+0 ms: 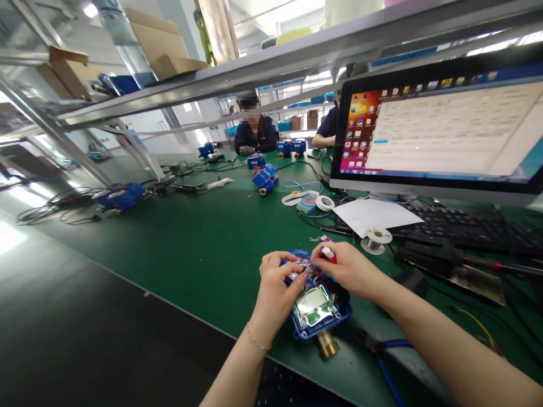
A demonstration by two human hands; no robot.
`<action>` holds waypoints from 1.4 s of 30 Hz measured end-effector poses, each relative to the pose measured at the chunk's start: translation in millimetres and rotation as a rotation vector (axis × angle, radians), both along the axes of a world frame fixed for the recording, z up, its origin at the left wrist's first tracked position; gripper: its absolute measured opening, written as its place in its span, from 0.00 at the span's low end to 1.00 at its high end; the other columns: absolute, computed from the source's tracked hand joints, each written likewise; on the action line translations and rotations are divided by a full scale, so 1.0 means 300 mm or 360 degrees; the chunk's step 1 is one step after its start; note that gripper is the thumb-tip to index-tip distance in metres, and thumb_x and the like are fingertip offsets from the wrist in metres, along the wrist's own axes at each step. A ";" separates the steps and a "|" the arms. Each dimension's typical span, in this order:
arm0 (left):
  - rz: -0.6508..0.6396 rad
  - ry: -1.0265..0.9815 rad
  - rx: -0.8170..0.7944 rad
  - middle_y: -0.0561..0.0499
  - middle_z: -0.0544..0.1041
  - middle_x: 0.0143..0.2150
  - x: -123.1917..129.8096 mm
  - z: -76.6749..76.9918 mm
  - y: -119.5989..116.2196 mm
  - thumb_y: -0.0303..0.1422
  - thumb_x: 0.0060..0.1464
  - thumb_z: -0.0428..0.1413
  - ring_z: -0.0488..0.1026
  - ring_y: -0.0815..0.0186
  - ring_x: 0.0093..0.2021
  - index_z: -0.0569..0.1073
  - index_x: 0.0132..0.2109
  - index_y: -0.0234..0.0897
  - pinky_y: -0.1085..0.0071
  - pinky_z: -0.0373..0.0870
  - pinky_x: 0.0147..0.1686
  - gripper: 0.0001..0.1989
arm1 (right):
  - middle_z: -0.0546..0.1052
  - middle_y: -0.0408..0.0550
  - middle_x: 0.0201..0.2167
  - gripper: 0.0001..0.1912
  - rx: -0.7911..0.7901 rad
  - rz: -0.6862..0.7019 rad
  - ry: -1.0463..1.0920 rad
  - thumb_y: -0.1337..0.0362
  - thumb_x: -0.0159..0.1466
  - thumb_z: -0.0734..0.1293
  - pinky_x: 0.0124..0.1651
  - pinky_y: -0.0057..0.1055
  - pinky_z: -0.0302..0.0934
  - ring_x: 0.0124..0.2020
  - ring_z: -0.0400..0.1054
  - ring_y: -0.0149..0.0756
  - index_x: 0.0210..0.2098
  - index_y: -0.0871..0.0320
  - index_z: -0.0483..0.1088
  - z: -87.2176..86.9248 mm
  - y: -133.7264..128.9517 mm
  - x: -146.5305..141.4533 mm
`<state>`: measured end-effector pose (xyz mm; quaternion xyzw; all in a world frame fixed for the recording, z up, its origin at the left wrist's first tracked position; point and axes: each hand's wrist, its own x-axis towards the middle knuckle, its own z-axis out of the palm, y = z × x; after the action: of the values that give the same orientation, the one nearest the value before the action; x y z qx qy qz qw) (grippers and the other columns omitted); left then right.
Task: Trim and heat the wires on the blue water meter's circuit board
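Note:
In the head view, a blue water meter (pixel 320 316) with its housing open lies on the green bench in front of me. A green circuit board with a small display (pixel 314 304) sits inside it, and a brass pipe end (pixel 328 345) points toward me. Thin coloured wires (pixel 304 262) rise at the far side of the meter. My left hand (pixel 275 282) is closed, pinching these wires between thumb and fingers. Closed as well, my right hand (pixel 350 268) holds a red-and-white pen-like tool (pixel 329 255), its fingertips at the wires. The fingertips partly hide what they touch.
Blue-handled pliers (pixel 384 345) lie right of the meter. Beyond are a solder wire spool (pixel 375 240), white paper (pixel 375 216), a keyboard (pixel 479 229) and a monitor (pixel 441 130). More blue meters (pixel 266 178) and cables (pixel 178 175) lie farther back. A person (pixel 255 133) sits opposite.

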<state>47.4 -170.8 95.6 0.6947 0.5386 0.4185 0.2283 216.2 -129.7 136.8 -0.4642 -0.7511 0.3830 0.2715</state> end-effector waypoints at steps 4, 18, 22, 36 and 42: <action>0.0095 0.0124 -0.0048 0.49 0.71 0.42 0.015 0.030 -0.019 0.29 0.52 0.59 0.61 0.58 0.48 0.77 0.32 0.42 0.55 0.56 0.50 0.03 | 0.70 0.44 0.24 0.09 -0.0040 -0.0026 0.0098 0.62 0.58 0.62 0.33 0.29 0.55 0.28 0.61 0.32 0.27 0.61 0.67 -0.021 -0.013 0.020; 0.0050 0.0155 -0.0214 0.49 0.71 0.40 0.020 0.044 -0.014 0.27 0.51 0.58 0.61 0.57 0.47 0.78 0.32 0.42 0.52 0.58 0.50 0.05 | 0.59 0.40 0.18 0.18 -0.0254 -0.0176 0.0419 0.50 0.56 0.63 0.23 0.27 0.44 0.21 0.50 0.27 0.27 0.61 0.64 -0.073 -0.057 0.044; 0.0086 0.0221 -0.0128 0.50 0.72 0.39 0.039 0.062 -0.003 0.27 0.50 0.60 0.62 0.57 0.46 0.78 0.30 0.43 0.53 0.56 0.49 0.05 | 0.59 0.40 0.19 0.18 -0.0240 -0.0150 0.0391 0.50 0.55 0.63 0.24 0.28 0.44 0.21 0.50 0.28 0.26 0.60 0.64 -0.063 -0.053 0.043; -0.0018 -0.0283 -0.0254 0.49 0.71 0.41 0.017 -0.021 -0.009 0.30 0.50 0.61 0.65 0.59 0.48 0.77 0.30 0.39 0.58 0.60 0.51 0.02 | 0.58 0.35 0.15 0.23 -0.0555 -0.0300 0.0536 0.48 0.54 0.67 0.20 0.25 0.40 0.16 0.46 0.24 0.35 0.62 0.66 -0.089 -0.059 0.085; 0.0031 -0.0278 -0.0233 0.49 0.71 0.40 0.078 -0.020 0.002 0.29 0.49 0.61 0.64 0.60 0.47 0.78 0.29 0.39 0.60 0.62 0.49 0.02 | 0.68 0.44 0.26 0.28 -0.0736 -0.0301 0.0590 0.46 0.53 0.71 0.24 0.23 0.52 0.25 0.58 0.27 0.39 0.64 0.68 -0.160 -0.093 0.154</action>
<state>70.9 -170.0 89.6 0.6319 0.5525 0.4392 0.3202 262.5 -157.7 88.8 -0.5038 -0.5351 0.5950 0.3254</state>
